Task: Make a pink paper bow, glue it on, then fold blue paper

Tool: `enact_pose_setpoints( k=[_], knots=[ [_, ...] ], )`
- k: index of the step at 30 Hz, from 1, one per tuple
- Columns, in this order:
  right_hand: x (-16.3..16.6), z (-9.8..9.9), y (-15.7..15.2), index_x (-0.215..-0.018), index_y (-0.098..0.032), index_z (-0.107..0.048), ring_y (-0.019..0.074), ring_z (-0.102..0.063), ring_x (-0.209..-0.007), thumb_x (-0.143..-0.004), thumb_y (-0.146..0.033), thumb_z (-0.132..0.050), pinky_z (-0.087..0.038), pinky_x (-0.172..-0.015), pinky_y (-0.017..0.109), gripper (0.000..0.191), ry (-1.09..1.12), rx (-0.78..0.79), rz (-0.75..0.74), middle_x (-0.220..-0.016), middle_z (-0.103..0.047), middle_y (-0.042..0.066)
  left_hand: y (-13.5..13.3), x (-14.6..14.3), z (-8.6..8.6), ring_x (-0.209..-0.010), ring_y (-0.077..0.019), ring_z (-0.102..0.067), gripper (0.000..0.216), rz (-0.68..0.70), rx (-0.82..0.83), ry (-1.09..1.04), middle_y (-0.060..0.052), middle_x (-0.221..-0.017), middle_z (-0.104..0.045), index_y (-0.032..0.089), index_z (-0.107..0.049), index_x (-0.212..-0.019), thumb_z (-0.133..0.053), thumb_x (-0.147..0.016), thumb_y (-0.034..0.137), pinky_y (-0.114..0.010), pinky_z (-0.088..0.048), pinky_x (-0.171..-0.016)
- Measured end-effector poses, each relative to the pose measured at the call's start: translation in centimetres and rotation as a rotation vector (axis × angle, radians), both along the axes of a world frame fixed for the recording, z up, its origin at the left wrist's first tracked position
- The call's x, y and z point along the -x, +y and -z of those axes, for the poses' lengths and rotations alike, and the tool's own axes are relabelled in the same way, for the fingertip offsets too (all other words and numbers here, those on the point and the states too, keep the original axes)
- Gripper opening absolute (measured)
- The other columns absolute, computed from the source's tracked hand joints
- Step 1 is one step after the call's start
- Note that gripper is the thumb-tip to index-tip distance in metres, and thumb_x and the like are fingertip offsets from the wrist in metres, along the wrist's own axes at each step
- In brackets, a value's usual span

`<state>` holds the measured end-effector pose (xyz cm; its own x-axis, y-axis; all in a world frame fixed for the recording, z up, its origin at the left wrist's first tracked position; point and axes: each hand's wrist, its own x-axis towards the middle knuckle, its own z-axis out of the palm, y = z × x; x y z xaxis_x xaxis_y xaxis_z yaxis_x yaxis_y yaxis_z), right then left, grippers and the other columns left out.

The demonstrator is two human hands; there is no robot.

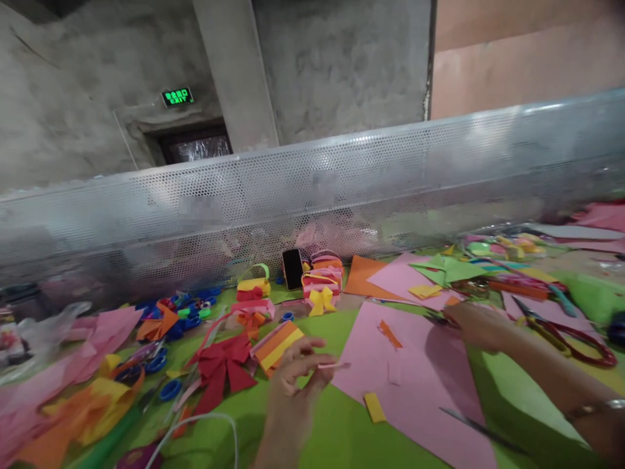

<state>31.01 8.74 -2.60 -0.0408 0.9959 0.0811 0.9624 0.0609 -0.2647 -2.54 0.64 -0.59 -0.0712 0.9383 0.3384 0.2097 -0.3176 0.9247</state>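
Note:
My left hand (299, 374) is raised over the green table, thumb and fingers pinching a small pink strip (336, 366). Under and beside it lies a large pink sheet (424, 371). On that sheet rest an orange scrap (390, 334), a small pale pink piece (394, 372) and a dark pointed blade (476, 423). A yellow piece (374, 408) lies at the sheet's left edge. My right hand (473, 327) is over the sheet's far right corner, its fingers closed at a small dark object (441, 318) too blurred to name.
Small paper bags with bows (322, 286) and a phone (293, 269) stand by the perforated metal panel (293, 195). A red bow (227, 368) and blue tape rings (170, 389) lie left. A white cable (195, 420) crosses in front. Red-handled scissors (581, 345) lie right.

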Motion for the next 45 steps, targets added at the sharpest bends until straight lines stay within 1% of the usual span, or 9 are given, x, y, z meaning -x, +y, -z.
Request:
enact_pose_setpoints(
  k=[7, 10, 13, 16, 21, 26, 32, 37, 45],
  knots=[
    [3.6, -3.7, -1.3, -0.064, -0.015, -0.058, 0.0198, -0.060, -0.072, -0.074, -0.001, -0.044, -0.034, -0.059, 0.031, 0.022, 0.115, -0.157, 0.072, -0.075, -0.059, 0.013, -0.7, 1.2, -1.1, -0.072, -0.0151, -0.055, 0.027, -0.266, -0.687, 0.597, -0.002, -0.077, -0.061, 0.035, -0.072, -0.095, -0.060, -0.077, 0.018, -0.024, -0.045, -0.061],
    [8.4, -5.0, -4.4, -0.081, -0.018, -0.061, 0.0086, -0.040, -0.043, -0.077, -0.014, -0.048, -0.027, -0.043, 0.023, 0.014, 0.599, -0.038, -0.041, -0.058, -0.047, -0.003, -1.1, 1.1, -1.3, -0.071, -0.0138, -0.056, 0.035, -0.296, -0.882, 0.721, 0.000, -0.073, -0.064, 0.034, -0.069, -0.101, -0.060, -0.077, 0.011, -0.024, -0.044, -0.065],
    [13.6, -5.1, -8.0, -0.081, -0.018, -0.059, 0.0043, -0.023, -0.036, -0.072, -0.036, -0.061, -0.016, -0.036, 0.021, 0.020, 1.226, 0.364, -0.160, -0.050, -0.039, -0.008, -1.6, 0.8, -1.6, -0.069, -0.0132, -0.057, 0.036, -0.298, -0.981, 0.760, 0.001, -0.073, -0.067, 0.034, -0.066, -0.107, -0.053, -0.082, 0.011, -0.026, -0.042, -0.067],
    [17.2, -4.6, -10.0, -0.064, -0.019, -0.050, 0.0034, -0.023, -0.033, -0.070, -0.048, -0.063, -0.011, -0.034, 0.021, 0.032, 1.362, 0.590, -0.179, -0.043, -0.037, -0.009, -1.9, 0.9, -1.9, -0.071, -0.0143, -0.057, 0.033, -0.268, -1.012, 0.816, 0.000, -0.078, -0.069, 0.031, -0.064, -0.110, -0.051, -0.084, 0.014, -0.028, -0.040, -0.068],
    [19.0, -3.7, -9.7, -0.054, -0.020, -0.039, 0.0039, -0.022, -0.036, -0.070, -0.043, -0.063, -0.012, -0.037, 0.022, 0.037, 1.453, 0.383, -0.212, -0.040, -0.032, -0.010, -1.5, 0.9, -1.5, -0.076, -0.0147, -0.056, 0.039, -0.221, -0.986, 0.832, 0.000, -0.084, -0.068, 0.032, -0.061, -0.114, -0.053, -0.084, 0.011, -0.028, -0.041, -0.072],
    [18.7, -2.7, -8.8, -0.061, -0.021, -0.038, 0.0049, -0.021, -0.041, -0.068, -0.032, -0.062, -0.014, -0.041, 0.021, 0.027, 1.484, 0.241, -0.142, -0.044, -0.029, -0.011, -0.2, 1.0, -0.6, -0.107, -0.0250, -0.052, 0.049, -0.342, -0.554, 0.445, -0.010, -0.120, -0.057, 0.026, -0.054, -0.124, -0.059, -0.077, 0.017, -0.039, -0.043, -0.086],
    [18.2, -1.8, -8.0, -0.056, -0.020, -0.038, 0.0070, -0.028, -0.047, -0.066, -0.027, -0.058, -0.022, -0.044, 0.022, 0.024, 1.227, 0.101, -0.210, -0.049, -0.031, -0.008, -0.3, 0.1, -0.1, -0.078, -0.0183, -0.062, 0.033, 0.390, 0.453, -0.511, -0.008, -0.090, -0.068, 0.019, -0.070, -0.091, -0.074, -0.058, 0.027, -0.030, -0.048, -0.070],
    [18.0, -2.2, -8.1, -0.056, -0.020, -0.043, 0.0078, -0.031, -0.047, -0.061, -0.024, -0.054, -0.026, -0.045, 0.022, 0.013, 1.015, 0.146, -0.282, -0.049, -0.037, -0.007, -0.9, -0.6, -0.4, -0.058, -0.0117, -0.055, 0.024, 0.313, 0.486, -0.388, -0.002, -0.061, -0.067, 0.015, -0.073, -0.071, -0.081, -0.054, 0.030, -0.023, -0.043, -0.059],
    [17.6, -2.9, -8.4, -0.054, -0.019, -0.045, 0.0087, -0.034, -0.048, -0.061, -0.020, -0.052, -0.027, -0.046, 0.022, 0.010, 0.817, 0.056, -0.331, -0.049, -0.040, -0.005, -0.5, -0.1, -1.9, -0.065, -0.0134, -0.061, 0.017, 0.388, 0.473, -0.202, -0.003, -0.068, -0.071, 0.016, -0.074, -0.068, -0.079, -0.054, 0.025, -0.023, -0.045, -0.065]
  ],
)
